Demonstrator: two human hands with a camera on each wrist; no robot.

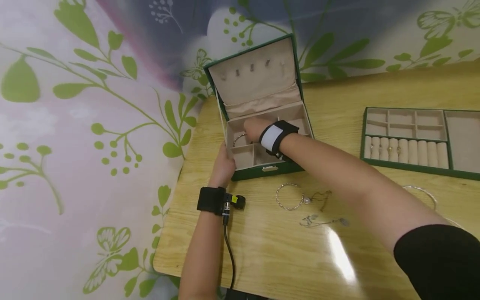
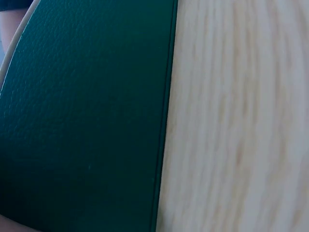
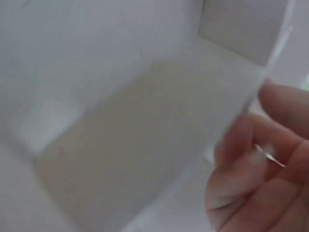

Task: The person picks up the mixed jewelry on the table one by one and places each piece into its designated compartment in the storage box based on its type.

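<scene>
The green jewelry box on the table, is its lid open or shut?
Open: the jewelry box lid stands upright, baring its compartments.
</scene>
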